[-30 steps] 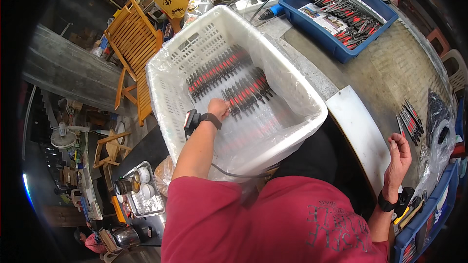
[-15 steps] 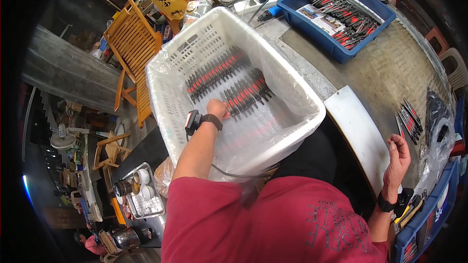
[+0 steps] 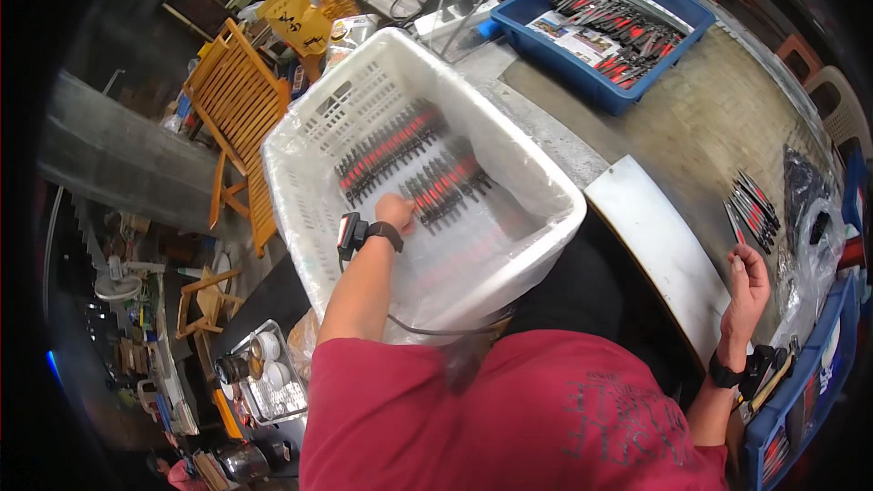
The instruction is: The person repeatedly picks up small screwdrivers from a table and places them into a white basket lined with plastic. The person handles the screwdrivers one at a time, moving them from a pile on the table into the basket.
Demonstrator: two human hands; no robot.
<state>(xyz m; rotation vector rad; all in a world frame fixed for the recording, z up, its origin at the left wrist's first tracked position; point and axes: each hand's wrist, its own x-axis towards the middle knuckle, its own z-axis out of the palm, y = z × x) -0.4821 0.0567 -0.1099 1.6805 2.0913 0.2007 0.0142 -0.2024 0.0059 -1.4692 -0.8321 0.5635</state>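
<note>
A white plastic crate (image 3: pixel 536 168) lined with clear film holds two rows of slim black-and-red pointed tools (image 3: pixel 386 150). My left hand (image 3: pixel 396 213) is inside it, fingers closed at the left end of the nearer row (image 3: pixel 446 186). Whether a tool sits in those fingers is hidden. Over the table at the right, my right hand (image 3: pixel 747 295) has its fingertips pinched at the lower end of one slim pointed tool (image 3: pixel 735 224). Just beyond lies a small group of similar tools (image 3: pixel 755 209).
A blue tray (image 3: pixel 605 91) full of similar tools stands on the worktable (image 3: pixel 673 136). A white board (image 3: pixel 650 245) lies along the table's near edge. At the right are a plastic bag (image 3: pixel 809 227) and a blue bin (image 3: pixel 805 409). A wooden folding chair (image 3: pixel 235 114) stands left of the crate.
The whole view has shifted slightly, moving the crate and tray a little left in the picture. My left hand stays at the nearer row's end, and my right hand stays by the small group.
</note>
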